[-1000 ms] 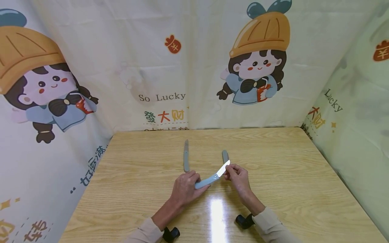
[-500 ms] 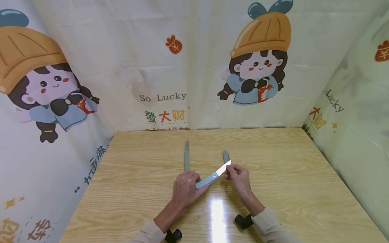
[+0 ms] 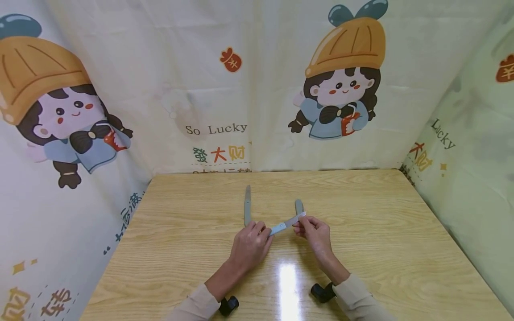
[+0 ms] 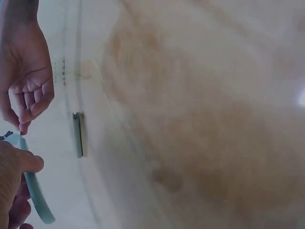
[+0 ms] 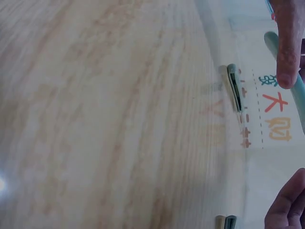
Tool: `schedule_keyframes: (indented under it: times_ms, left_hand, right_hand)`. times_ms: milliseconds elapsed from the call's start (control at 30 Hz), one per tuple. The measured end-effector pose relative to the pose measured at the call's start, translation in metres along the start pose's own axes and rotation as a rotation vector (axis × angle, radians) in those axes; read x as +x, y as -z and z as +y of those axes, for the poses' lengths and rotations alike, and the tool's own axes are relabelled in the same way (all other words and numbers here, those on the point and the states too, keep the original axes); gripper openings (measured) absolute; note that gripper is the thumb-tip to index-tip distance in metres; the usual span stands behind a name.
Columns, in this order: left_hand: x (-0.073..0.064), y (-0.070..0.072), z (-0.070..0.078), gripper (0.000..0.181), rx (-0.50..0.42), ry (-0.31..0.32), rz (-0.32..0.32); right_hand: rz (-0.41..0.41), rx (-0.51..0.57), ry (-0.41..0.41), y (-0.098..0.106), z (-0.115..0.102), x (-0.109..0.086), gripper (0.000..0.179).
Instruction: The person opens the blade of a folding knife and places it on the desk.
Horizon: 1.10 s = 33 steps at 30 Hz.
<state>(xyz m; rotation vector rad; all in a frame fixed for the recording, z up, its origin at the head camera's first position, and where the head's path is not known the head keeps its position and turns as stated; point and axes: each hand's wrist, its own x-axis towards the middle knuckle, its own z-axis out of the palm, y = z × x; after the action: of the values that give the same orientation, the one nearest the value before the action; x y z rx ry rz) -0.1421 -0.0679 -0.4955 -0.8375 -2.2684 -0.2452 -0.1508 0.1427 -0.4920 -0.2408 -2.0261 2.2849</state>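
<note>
A folding knife with a light blue handle [image 3: 277, 229] is held above the table, its blade [image 3: 295, 219] swung out. My left hand [image 3: 250, 243] grips the handle's rear end, and in the left wrist view its thumb [image 4: 31, 162] lies along the handle. My right hand [image 3: 317, 236] pinches the blade near its tip between thumb and fingers. Beyond the left hand lies a grey-handled folding knife [image 3: 247, 213] with its blade extended away from me. Another grey folding knife [image 3: 299, 206], folded as seen in the left wrist view, lies behind the right hand, which partly hides it.
The wooden table [image 3: 381, 232] reaches back to a cream curtain [image 3: 273, 89] printed with cartoon figures and lettering. More curtain hangs along the left and right sides. A black wrist mount [image 3: 321, 292] sits under each forearm.
My left hand has moved slightly away from me and raised its end of the knife. The knife has turned, so its blade looks greyer and less bright. The right hand stays nearly still.
</note>
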Motion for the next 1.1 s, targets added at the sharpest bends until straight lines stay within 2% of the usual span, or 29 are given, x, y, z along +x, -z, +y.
schedule_keyframes:
  times_ms: [200,267,333,400,467,600,700,733,833,933,1100]
  left_hand:
    - [0.007,-0.003,-0.004,0.016,0.003,-0.028,-0.007]
    - [0.009,-0.005,-0.006,0.015,-0.016,-0.014,-0.021]
    - [0.011,-0.007,-0.008,0.014,-0.065,0.041,-0.049]
    - [0.015,-0.009,-0.011,0.013,-0.165,0.139,-0.095]
    - [0.019,-0.010,-0.014,0.014,-0.305,0.270,-0.145]
    - [0.033,-0.011,-0.022,0.016,-0.667,0.578,-0.253]
    - [0.042,-0.015,-0.031,0.017,-0.839,0.746,-0.315]
    - [0.045,-0.018,-0.034,0.018,-0.869,0.785,-0.336]
    - [0.050,-0.027,-0.042,0.019,-0.872,0.843,-0.374]
    - [0.051,-0.037,-0.047,0.022,-0.820,0.877,-0.420]
    - [0.053,-0.048,-0.051,0.028,-0.730,0.864,-0.456]
  right_hand:
    - [-0.013,0.101,0.033,0.000,-0.005,0.001,0.029]
    - [-0.021,0.117,0.048,0.000,-0.007,0.002,0.032]
    - [-0.024,0.126,0.061,-0.001,-0.008,0.002,0.035]
    - [-0.021,0.133,0.067,-0.001,-0.010,0.003,0.037]
    - [-0.015,0.147,0.064,0.000,-0.010,0.003,0.038]
    - [-0.010,0.141,0.052,0.002,-0.010,0.003,0.037]
    - [-0.011,0.126,0.048,0.003,-0.009,0.003,0.035]
    - [-0.012,0.122,0.045,0.003,-0.009,0.003,0.035]
    - [-0.014,0.103,0.037,0.004,-0.008,0.002,0.034]
    - [-0.009,0.084,0.021,0.006,-0.008,0.001,0.034]
    - [-0.008,0.067,-0.001,0.008,-0.006,0.001,0.034]
